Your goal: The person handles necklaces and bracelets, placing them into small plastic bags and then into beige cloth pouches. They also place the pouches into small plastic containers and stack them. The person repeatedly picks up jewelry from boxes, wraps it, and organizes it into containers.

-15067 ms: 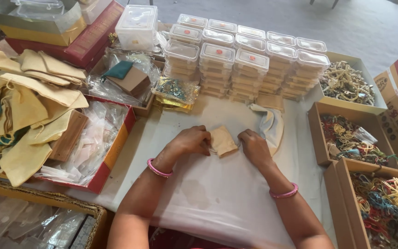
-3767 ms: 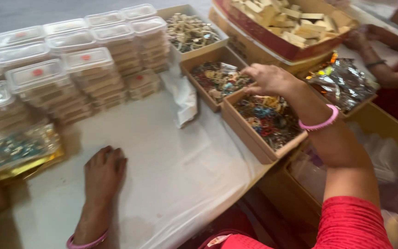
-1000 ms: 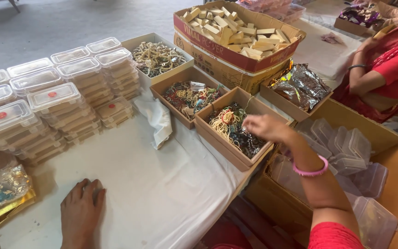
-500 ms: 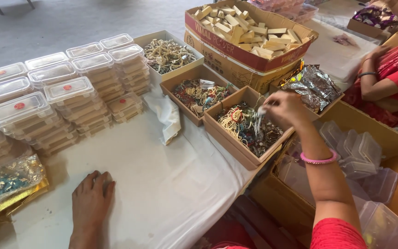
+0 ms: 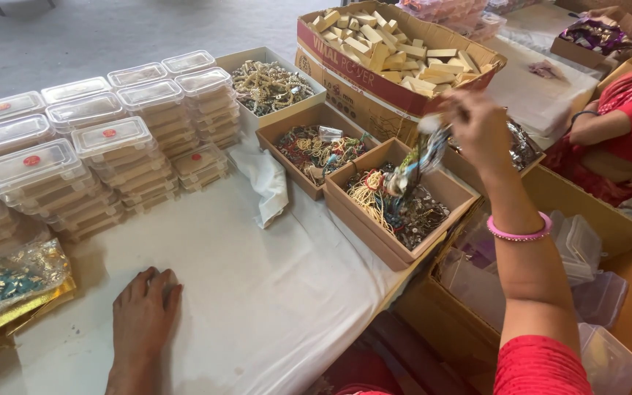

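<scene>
Left hand [image 5: 143, 313]: flat, palm down, fingers together and extended forward, forearm running back toward the body. Right hand [image 5: 479, 126]: raised, arm outstretched, fingers pinched closed; pink bangle on wrist, red sleeve at upper arm.

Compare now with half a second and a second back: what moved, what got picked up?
The right hand has risen from the nearest cardboard box of threads and beads, lifting a tangled bunch of coloured threads whose lower end still trails into the box. A second ago it was down among the contents. The left hand stays flat on the white table cover; the stacked clear containers are unmoved.
</scene>
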